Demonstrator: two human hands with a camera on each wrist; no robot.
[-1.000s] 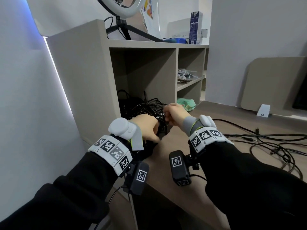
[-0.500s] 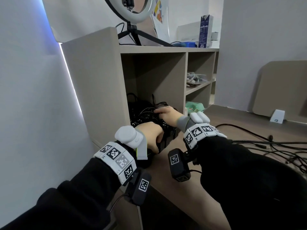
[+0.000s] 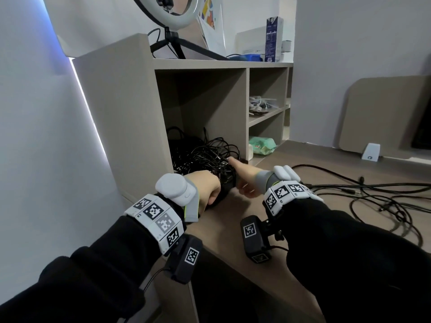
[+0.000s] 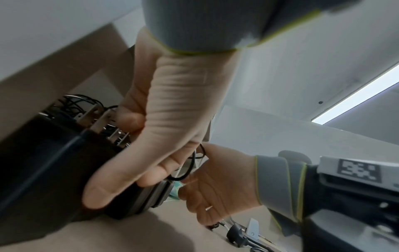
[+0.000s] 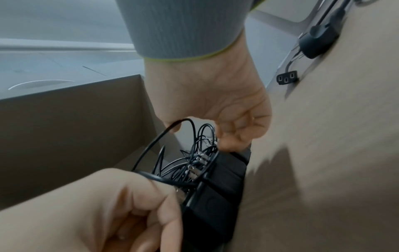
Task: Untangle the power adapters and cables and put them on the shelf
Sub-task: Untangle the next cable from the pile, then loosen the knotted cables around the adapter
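Note:
A stack of black power adapters (image 3: pixel 227 185) with metal prongs and looped black cables lies at the mouth of the shelf's (image 3: pixel 200 64) lower-left compartment. My left hand (image 3: pixel 207 187) grips the stack from the left, thumb along its side (image 4: pixel 121 184). My right hand (image 3: pixel 245 178) holds its right end: curled fingers (image 5: pixel 235 136) lie on the adapters (image 5: pixel 220 184) and the thumb reaches over the cable loops. A tangle of black cables (image 3: pixel 203 155) fills the compartment behind them. In the left wrist view the adapters (image 4: pixel 54 153) rest on the desk.
Loose black cables (image 3: pixel 373 197) and plugs spread over the wooden desk (image 3: pixel 233 220) to the right. A green pack (image 3: pixel 262 145) and white cables (image 3: pixel 261 104) occupy the right compartments. A ring light (image 3: pixel 172 12) stands on top. A wall stands close on the left.
Both hands have moved forward with the adapters to the compartment's mouth. The right hand went from a fist above the bundle to reaching over the cable loops.

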